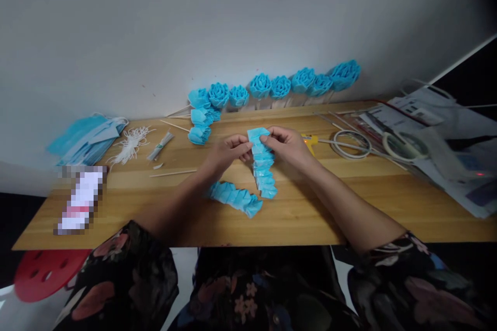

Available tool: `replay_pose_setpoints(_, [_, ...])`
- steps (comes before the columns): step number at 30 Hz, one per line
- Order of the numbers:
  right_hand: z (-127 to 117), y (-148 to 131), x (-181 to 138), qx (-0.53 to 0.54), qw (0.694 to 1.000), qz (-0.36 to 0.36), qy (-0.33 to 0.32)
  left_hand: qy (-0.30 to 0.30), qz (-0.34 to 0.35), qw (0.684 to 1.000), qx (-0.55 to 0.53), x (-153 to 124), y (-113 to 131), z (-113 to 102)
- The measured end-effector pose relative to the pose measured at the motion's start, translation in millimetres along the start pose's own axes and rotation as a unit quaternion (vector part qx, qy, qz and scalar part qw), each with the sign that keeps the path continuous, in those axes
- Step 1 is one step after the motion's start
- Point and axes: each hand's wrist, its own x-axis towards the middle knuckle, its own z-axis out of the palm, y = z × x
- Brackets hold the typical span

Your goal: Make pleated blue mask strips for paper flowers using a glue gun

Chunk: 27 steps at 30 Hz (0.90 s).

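Note:
Between my hands hangs a pleated blue strip [264, 168], its folds running down toward the tabletop. My left hand [237, 149] pinches its upper left edge. With thumb and fingers, my right hand [285, 142] grips the top right corner. A second pleated blue strip [236, 197] lies on the wood, below and left of the held one. Just right of my right hand is a yellow tool [309, 139], partly hidden, with a small orange light. A thin wooden stick [173, 172] lies to the left of my left forearm.
Blue fabric roses [260, 85] line the wall, with more [199, 134] lying behind my left hand. Left are stacked face masks [91, 139], white cords [132, 144], a wrapped bundle [160, 146] and a blurred phone-like object [82, 200]. Coiled cable [351, 144] and papers [442, 176] crowd the right.

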Motion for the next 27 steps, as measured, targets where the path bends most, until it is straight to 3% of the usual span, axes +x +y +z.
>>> replay_pose_setpoints(5, [-1.9,-1.0,3.0,0.013,1.0,-0.015,0.015,0.019,0.031,0.999,0.03,13.5,7.3,3.4])
replay_pose_setpoints(13, [-9.3,-0.7,15.5,-0.002,1.0,-0.016,0.007,-0.02,0.055,0.997,0.05,26.9,14.1,-2.0])
replay_pose_setpoints(22, [-18.1,-4.3,36.5,0.11,0.993,0.037,-0.005,0.07,0.06,0.996,0.004,41.7,12.9,-16.6])
replay_pose_setpoints(27, [-15.2,0.1,26.9,0.025,0.999,0.016,-0.018,0.079,0.035,0.996,-0.035,41.1,6.4,-17.0])
